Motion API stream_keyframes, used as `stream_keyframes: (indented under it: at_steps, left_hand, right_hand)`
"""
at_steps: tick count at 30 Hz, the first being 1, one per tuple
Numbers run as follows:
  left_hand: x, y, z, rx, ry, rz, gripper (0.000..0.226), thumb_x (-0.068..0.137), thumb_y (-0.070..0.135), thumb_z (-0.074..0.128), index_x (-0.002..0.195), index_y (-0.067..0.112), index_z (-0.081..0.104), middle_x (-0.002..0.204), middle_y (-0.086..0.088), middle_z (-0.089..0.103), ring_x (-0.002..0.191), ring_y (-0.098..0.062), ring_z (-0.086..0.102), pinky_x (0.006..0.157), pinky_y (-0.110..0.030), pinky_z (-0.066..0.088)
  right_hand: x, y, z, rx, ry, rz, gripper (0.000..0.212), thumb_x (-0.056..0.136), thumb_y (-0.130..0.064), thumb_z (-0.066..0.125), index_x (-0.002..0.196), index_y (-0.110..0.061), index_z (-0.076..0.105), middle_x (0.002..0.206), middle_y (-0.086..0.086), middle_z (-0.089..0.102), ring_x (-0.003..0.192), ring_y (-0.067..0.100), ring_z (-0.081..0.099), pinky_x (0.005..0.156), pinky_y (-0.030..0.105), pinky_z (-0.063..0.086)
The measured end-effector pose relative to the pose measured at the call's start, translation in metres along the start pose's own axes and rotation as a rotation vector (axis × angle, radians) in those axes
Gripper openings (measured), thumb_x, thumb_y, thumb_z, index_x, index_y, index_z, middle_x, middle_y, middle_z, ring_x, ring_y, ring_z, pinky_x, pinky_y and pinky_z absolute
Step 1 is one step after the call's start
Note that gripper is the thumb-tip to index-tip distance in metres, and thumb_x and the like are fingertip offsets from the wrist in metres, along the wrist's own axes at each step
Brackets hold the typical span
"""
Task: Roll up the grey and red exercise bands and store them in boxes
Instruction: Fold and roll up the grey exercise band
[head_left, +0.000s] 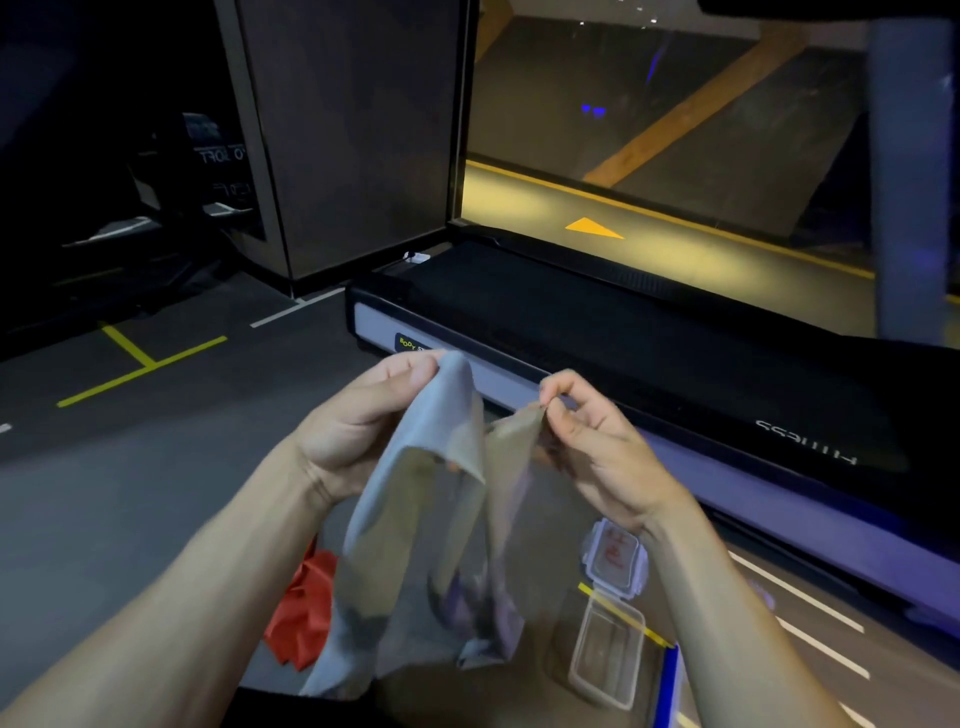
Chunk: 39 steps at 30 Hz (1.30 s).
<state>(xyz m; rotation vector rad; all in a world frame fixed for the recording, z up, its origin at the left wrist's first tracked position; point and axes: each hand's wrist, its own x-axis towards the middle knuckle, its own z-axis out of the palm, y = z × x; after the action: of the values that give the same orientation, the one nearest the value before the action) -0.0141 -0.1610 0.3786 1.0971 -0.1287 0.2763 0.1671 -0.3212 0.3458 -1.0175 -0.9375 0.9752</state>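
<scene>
Dim gym floor (130, 493) — both hands pinch thin, limp grey band (415, 519).

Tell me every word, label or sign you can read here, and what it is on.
"BODY": yellow letters on a dark badge on the treadmill frame; the rest is hidden by the left hand.
White lettering on the treadmill side rail: upside down, too blurred to read.
Red print on the box lid: unreadable.
Orange arrow on the floor: a sign, no words.

Thin, smooth, semi-sheer grey band (415, 519) pinched between both hands, clear glossy plastic box (605, 654) below the right hand (597, 441), matt red band (306, 608) under the left hand (363, 421)
</scene>
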Motion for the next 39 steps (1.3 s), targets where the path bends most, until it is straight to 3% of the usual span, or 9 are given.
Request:
stream_keyframes:
  at_steps: [7,12,14,18,23,27,31,34,39]
  left_hand:
    - [0.000,-0.006,-0.004,0.112,-0.018,-0.147,0.037,0.078,0.041,0.084,0.081,0.012,0.062,0.068,-0.002,0.058,0.056,-0.008,0.057,0.055,-0.018,0.047]
    - [0.000,-0.009,0.000,0.216,-0.032,-0.170,0.019,0.094,0.020,0.063,0.076,0.015,0.067,0.069,0.006,0.062,0.060,-0.005,0.058,0.060,-0.017,0.046]
    - [0.003,-0.009,0.003,0.313,-0.022,-0.154,0.028,0.095,0.020,0.056,0.071,0.022,0.069,0.070,0.012,0.060,0.063,-0.010,0.051,0.063,-0.024,0.035]
    - [0.004,-0.011,-0.003,0.492,-0.017,-0.126,0.024,0.094,0.027,0.064,0.072,0.021,0.070,0.077,0.000,0.051,0.068,-0.040,0.033,0.068,-0.045,0.017]
    - [0.003,-0.006,-0.004,0.656,0.002,-0.168,0.025,0.098,0.026,0.064,0.076,0.015,0.064,0.061,0.003,0.039,0.056,-0.013,0.032,0.053,-0.023,0.026]
    - [0.004,-0.011,-0.010,0.707,-0.098,-0.264,0.031,0.101,0.036,0.057,0.079,0.017,0.065,0.071,-0.009,0.040,0.066,-0.027,0.031,0.061,-0.035,0.027]
    - [0.003,-0.020,-0.014,0.773,-0.107,-0.300,0.048,0.094,0.045,0.064,0.095,-0.003,0.067,0.077,-0.013,0.051,0.073,-0.024,0.040,0.067,-0.041,0.034]
    - [0.011,-0.024,-0.016,0.736,0.028,-0.178,0.031,0.088,0.037,0.073,0.088,0.007,0.072,0.077,-0.024,0.068,0.069,-0.027,0.054,0.066,-0.045,0.043]
    - [0.021,-0.032,-0.014,0.764,0.170,-0.034,0.017,0.079,0.029,0.087,0.078,0.018,0.074,0.070,-0.005,0.068,0.068,-0.017,0.060,0.069,-0.030,0.047]
  right_hand:
    - [0.005,-0.022,0.029,0.303,-0.046,-0.131,0.004,0.100,-0.016,0.053,0.101,-0.013,0.050,0.070,0.002,0.047,0.055,0.012,0.043,0.063,0.030,0.044]
    - [0.005,-0.025,0.041,-0.090,-0.065,-0.160,0.006,0.098,-0.020,0.056,0.099,-0.015,0.058,0.132,0.009,0.065,0.119,0.030,0.062,0.099,0.046,0.052]
    - [0.006,-0.022,0.044,-0.246,-0.099,-0.113,0.007,0.100,-0.018,0.055,0.100,-0.012,0.057,0.140,0.008,0.063,0.124,0.029,0.062,0.098,0.039,0.052]
    - [0.003,-0.026,0.041,-0.392,-0.089,-0.054,0.005,0.102,-0.010,0.055,0.101,-0.010,0.059,0.111,0.005,0.069,0.092,0.014,0.062,0.081,0.021,0.050]
    - [0.000,-0.032,0.029,-0.685,-0.106,-0.060,0.007,0.102,-0.015,0.061,0.101,-0.008,0.064,0.079,0.005,0.057,0.074,0.016,0.049,0.072,0.028,0.040]
    - [-0.001,-0.042,0.025,-0.525,-0.059,-0.101,0.005,0.100,-0.008,0.061,0.096,-0.006,0.063,0.071,-0.012,0.057,0.066,0.002,0.048,0.065,0.015,0.037]
    - [-0.001,-0.056,0.018,-0.042,0.100,-0.179,0.003,0.090,-0.018,0.061,0.091,-0.015,0.062,0.080,0.004,0.052,0.066,0.009,0.049,0.060,0.019,0.042]
    - [0.000,-0.062,0.011,0.099,0.128,-0.213,0.007,0.090,-0.022,0.063,0.091,-0.015,0.059,0.083,0.003,0.053,0.068,0.011,0.053,0.062,0.021,0.048]
    - [0.002,-0.057,0.002,0.132,0.190,-0.212,0.018,0.087,-0.027,0.074,0.094,-0.016,0.061,0.085,-0.001,0.056,0.069,0.010,0.055,0.064,0.022,0.051]
